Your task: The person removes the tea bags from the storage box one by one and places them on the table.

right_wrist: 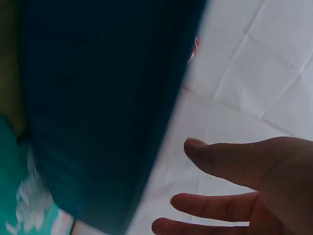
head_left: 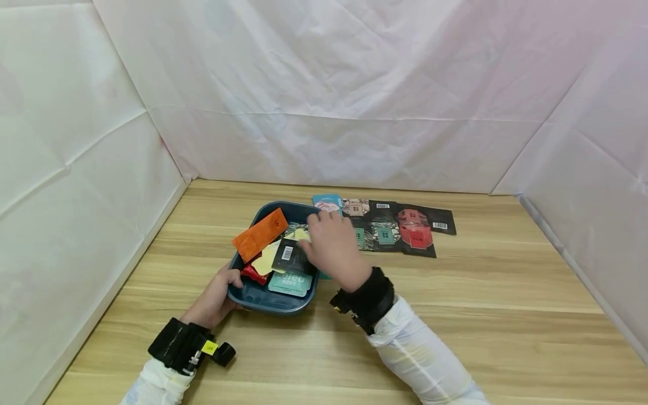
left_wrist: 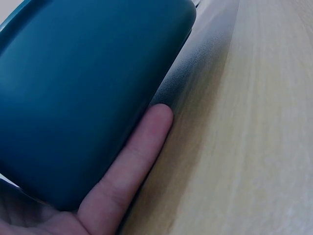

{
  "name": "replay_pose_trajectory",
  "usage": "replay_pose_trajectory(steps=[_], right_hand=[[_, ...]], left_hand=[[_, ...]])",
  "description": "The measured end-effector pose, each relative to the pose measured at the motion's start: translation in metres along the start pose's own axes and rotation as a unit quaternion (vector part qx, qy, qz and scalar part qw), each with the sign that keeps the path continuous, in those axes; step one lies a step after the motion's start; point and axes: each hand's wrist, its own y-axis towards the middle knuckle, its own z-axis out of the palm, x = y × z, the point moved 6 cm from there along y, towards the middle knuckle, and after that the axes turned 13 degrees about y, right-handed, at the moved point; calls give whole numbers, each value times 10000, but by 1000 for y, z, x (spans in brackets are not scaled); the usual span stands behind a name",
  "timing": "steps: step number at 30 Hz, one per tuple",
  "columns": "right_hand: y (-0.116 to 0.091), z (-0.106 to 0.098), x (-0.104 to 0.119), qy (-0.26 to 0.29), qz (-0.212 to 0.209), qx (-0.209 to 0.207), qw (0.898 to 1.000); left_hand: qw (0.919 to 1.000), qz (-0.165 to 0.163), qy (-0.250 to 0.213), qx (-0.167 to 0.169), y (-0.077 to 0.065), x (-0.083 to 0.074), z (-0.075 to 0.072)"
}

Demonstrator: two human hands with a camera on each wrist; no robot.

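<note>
A dark blue plastic basin [head_left: 273, 304] is tilted above the table, and my left hand [head_left: 215, 298] grips its near left side. The thumb lies at the rim, while in the left wrist view a finger [left_wrist: 129, 161] stretches along the underside. Inside are an orange packet [head_left: 260, 234] leaning over the rim, a black packet with a barcode [head_left: 293, 257], a teal packet [head_left: 289, 283], a red wrapper [head_left: 255, 274] and pale yellow pieces [head_left: 265, 260]. Over the basin's right rim hovers my right hand [head_left: 336, 247]; the right wrist view shows its fingers apart, holding nothing.
Behind and right of the basin, several flat packets lie in two rough rows, including a blue packet [head_left: 326, 199], a black and red packet [head_left: 417, 239] and a black packet [head_left: 441, 220]. White cloth walls [head_left: 324, 146] enclose the wooden table [head_left: 481, 315] at the back and both sides.
</note>
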Motion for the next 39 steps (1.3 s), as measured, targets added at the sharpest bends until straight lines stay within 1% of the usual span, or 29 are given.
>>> replay_pose_trajectory(steps=[3,6,9,14,18,20,25,28,31,35,39], right_hand=[[0,16,14,-116,-274,243,9993],[-1,31,20,-264,-352,592,9973],[-3,42,21,-370,-343,885,9948],[-4,51,21,-209,-291,1352,9902],[-6,53,24,44,-314,1680,9853],[-7,52,26,181,-386,1773,9832],[-10,45,31,556,-622,1838,9794],[-12,38,34,808,-674,1800,9780],[-14,32,37,906,-734,1687,9788],[-14,26,39,778,-745,1434,9838],[-11,19,37,539,-612,1079,9908]], left_hand=[[10000,-13,-30,18,1,-1,1],[10000,-18,-46,40,2,-1,1],[10000,-6,-39,39,2,-1,2],[10000,33,8,22,2,0,2],[10000,62,50,17,1,-1,1],[9999,72,77,-14,1,-2,1],[9999,84,114,-78,1,-3,1],[9999,91,118,-65,1,-3,1],[9999,99,111,-36,0,-3,-1],[9999,49,102,-34,-1,-1,-2],[9999,47,69,-75,-2,2,-2]])
